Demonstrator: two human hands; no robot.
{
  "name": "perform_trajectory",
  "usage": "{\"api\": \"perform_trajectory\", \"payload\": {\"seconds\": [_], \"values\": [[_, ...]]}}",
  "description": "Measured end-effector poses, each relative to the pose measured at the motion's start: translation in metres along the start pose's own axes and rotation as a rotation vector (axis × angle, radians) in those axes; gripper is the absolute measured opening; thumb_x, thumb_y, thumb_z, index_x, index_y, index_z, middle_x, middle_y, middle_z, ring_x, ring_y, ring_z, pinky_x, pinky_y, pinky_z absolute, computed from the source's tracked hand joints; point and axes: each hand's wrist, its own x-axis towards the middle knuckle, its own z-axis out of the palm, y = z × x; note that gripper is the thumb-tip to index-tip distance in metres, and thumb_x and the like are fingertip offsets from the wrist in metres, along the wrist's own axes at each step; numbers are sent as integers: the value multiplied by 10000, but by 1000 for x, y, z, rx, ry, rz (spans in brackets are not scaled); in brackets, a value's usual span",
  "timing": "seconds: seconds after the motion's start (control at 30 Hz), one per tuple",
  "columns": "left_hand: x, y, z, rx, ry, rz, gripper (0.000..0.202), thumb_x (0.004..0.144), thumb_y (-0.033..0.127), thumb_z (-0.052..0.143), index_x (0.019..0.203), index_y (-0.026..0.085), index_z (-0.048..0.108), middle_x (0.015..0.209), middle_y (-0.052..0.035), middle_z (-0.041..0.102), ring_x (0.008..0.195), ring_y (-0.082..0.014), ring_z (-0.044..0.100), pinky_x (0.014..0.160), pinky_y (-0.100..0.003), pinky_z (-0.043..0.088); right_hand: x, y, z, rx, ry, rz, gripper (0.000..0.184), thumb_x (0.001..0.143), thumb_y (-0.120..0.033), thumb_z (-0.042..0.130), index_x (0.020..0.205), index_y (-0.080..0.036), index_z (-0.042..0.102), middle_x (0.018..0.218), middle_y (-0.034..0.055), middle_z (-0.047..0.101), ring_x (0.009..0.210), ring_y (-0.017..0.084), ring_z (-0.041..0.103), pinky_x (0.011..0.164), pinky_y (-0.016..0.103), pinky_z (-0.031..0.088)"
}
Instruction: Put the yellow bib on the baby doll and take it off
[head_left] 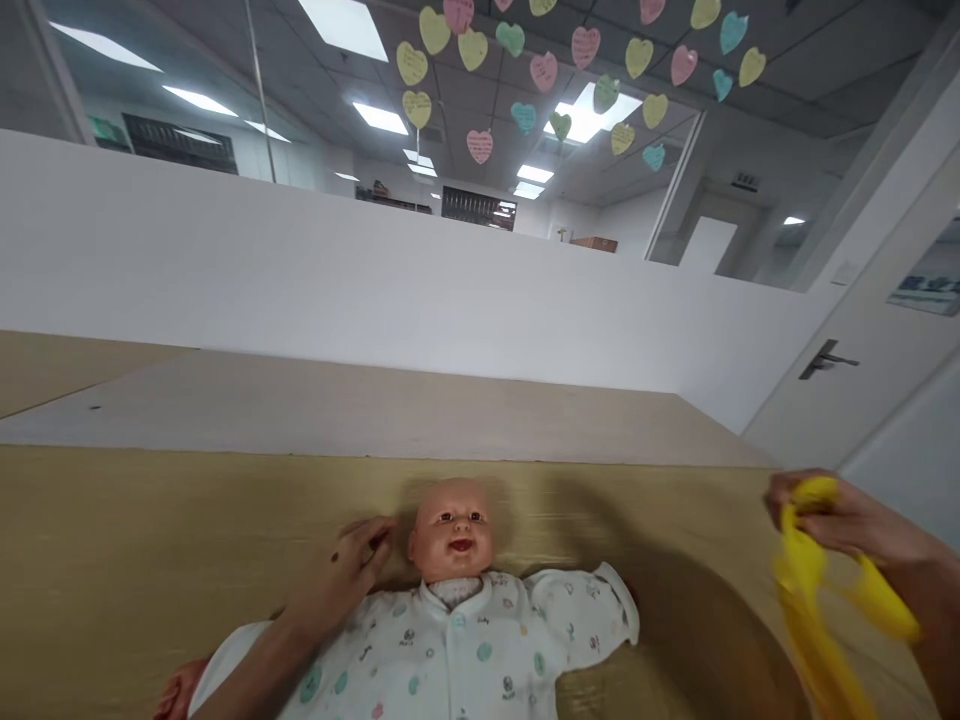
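- By the right hand (pixel 847 518), fingers curled closed, a yellow cloth (pixel 808 630) is gripped near its upper end; the lower part is blurred.
- The left hand (pixel 351 565) is held half open beside the doll's head, fingers loosely bent; nothing is seen gripped.
- Between the hands, the doll (pixel 452 560) is laid face up on a tan tabletop (pixel 112 560), dressed in a white printed garment (pixel 472 650).
- Beyond, a pale ledge (pixel 360 405) is backed by a white wall (pixel 375 310).
- Heart-shaped notes (pixel 544 72) are stuck above.

left grip (pixel 356 560) beside doll head (pixel 454 530) | right grip (pixel 836 515) holding yellow item (pixel 802 565)
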Motion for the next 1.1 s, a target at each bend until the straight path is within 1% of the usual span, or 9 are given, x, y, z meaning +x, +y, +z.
{"api": "perform_trajectory", "payload": {"seconds": [0.07,0.2,0.3,0.4,0.53,0.7,0.87,0.97,1.1], "values": [[1,2,-1,1,7,5,310,811,464,505,896,234,695,940,-74,734,924,-260,668,853,-372,525,19,13,-2,151,-234,198,585,470,-592,788,755,-98,658,553,7,508,441,2,427,475,301,181],[4,12,-4,-12,11,11,328,783,506,518,845,240,702,864,-67,735,875,-263,674,808,-357,538,54,24,18,209,-210,309,383,620,-439,748,776,-96,673,487,-63,420,425,-4,308,495,283,153],[4,16,-7,-16,-7,1,339,776,514,519,839,238,704,844,-67,730,846,-258,673,774,-351,545,78,30,40,34,-156,310,199,650,-295,754,664,-126,651,468,-52,446,441,48,359,492,250,227],[4,15,-7,-23,-24,2,340,781,507,519,853,231,705,863,-72,729,845,-253,672,772,-347,543,100,46,57,-174,-164,203,158,706,-237,690,613,-149,598,507,-40,499,480,72,410,521,239,291],[4,13,-6,16,-35,6,325,803,473,501,875,223,697,899,-75,740,871,-249,673,802,-349,533,127,77,74,-389,-167,71,175,742,-281,630,630,-167,557,551,-39,511,523,92,446,545,235,309],[5,11,-7,87,-62,77,327,853,420,454,911,195,683,899,-74,743,847,-221,680,777,-324,538,154,102,89,-760,-136,-79,192,737,-362,633,677,-183,602,711,8,631,671,144,537,611,237,323],[5,5,-5,127,-78,133,316,881,397,444,914,195,684,899,-71,741,829,-205,685,762,-311,542,164,105,97,-918,-163,-5,175,756,-383,619,742,-209,622,793,19,667,749,170,580,583,239,306],[3,0,-2,127,-38,137,314,877,404,457,930,196,687,902,-73,742,831,-209,689,757,-319,550,167,106,100,-967,-142,37,219,765,-429,626,818,-217,633,848,31,678,797,187,594,559,245,291],[0,-5,4,117,42,159,347,863,446,472,933,185,689,912,-91,742,867,-228,692,788,-347,558,174,114,104,-987,-86,-3,316,807,-504,581,942,-223,633,965,57,691,858,201,617,585,251,323]]}}
